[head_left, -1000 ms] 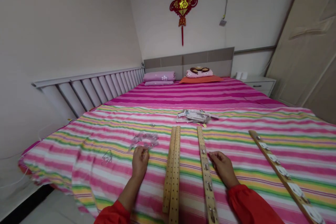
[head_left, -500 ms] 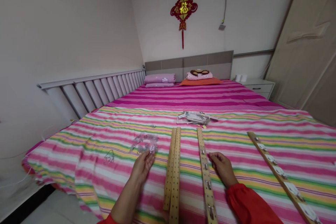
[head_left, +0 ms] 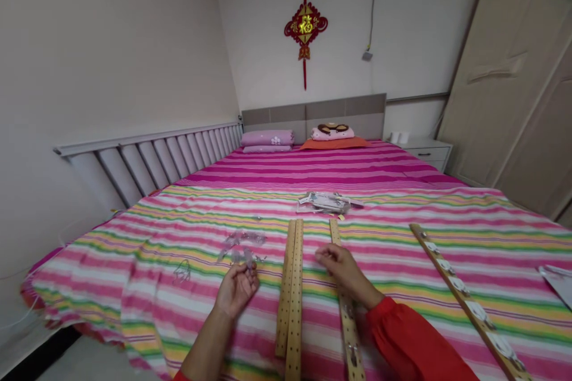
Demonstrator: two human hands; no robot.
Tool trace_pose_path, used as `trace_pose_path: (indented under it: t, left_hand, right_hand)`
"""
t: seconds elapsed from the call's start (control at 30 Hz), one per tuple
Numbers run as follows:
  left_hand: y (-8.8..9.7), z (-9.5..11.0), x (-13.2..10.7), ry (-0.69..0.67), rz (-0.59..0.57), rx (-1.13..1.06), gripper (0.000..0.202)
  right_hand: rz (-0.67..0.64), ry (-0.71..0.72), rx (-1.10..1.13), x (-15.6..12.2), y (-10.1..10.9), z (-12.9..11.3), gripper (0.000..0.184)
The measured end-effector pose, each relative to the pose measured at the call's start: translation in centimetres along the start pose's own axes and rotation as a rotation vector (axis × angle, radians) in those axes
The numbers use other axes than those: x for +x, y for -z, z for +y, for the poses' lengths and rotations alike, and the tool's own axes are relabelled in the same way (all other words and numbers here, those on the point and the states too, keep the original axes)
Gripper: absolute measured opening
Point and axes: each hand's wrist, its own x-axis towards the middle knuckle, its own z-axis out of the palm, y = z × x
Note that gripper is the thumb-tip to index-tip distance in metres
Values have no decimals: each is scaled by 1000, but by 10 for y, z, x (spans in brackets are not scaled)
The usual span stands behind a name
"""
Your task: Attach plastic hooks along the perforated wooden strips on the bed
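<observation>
My left hand (head_left: 236, 288) is turned palm up just above the striped bedspread (head_left: 402, 238), its fingers curled round a small clear plastic packet. A pile of clear packets (head_left: 243, 244) lies just beyond it. My right hand (head_left: 338, 266) hovers over the wooden strip with metal hooks (head_left: 343, 297), fingers pinched together; what they hold is too small to make out. Two perforated wooden strips (head_left: 290, 292) lie side by side between my hands.
A second hooked wooden strip (head_left: 465, 300) lies slanted at the right. A heap of packaged hardware (head_left: 325, 202) sits beyond the strips. A radiator-like rail (head_left: 156, 158) runs along the left wall, pillows (head_left: 268, 138) at the headboard, a nightstand (head_left: 424, 149), and a door (head_left: 513, 83) at the right.
My left hand has lifted off the packet pile, turned palm up and closed on a packet. My right hand has moved left over the hooked strip. The view has shifted slightly.
</observation>
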Motion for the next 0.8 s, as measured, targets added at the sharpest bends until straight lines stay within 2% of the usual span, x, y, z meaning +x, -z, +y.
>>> trace_pose_path:
  t: [0.07,0.13,0.23,0.3,0.4,0.57,0.73,0.8]
  left_hand:
    - [-2,-4,1,17,-5,-7,9]
    - [-4,-9,2,40,-8,-28,9]
    - [-8,-15,2,49,-22,-36,10]
    - [-9,-18,2,55,-37,-28,10]
    - [-9,-18,2,68,-47,-26,11]
    - [-5,-13,-2,46,-8,-43,14]
    - [-8,-12,-3,-70,116,37,11]
    - [-10,-12,-3,-91,161,70,11]
  right_hand:
    - [-90,41,-24,-4,-29,-12,21]
    - [-175,149,-131,-9,-57,-21,19]
    - [-148,185,-308,-14,-88,-26,18]
    - [-97,170,-342,-13,-102,-26,16]
    - [-60,119,-302,-7,-114,-19,13]
    - [-24,-32,-179,10,-121,5,14]
    - [-97,-219,-22,14,-125,28,12]
    - [-110,-246,43,13,-125,33,16]
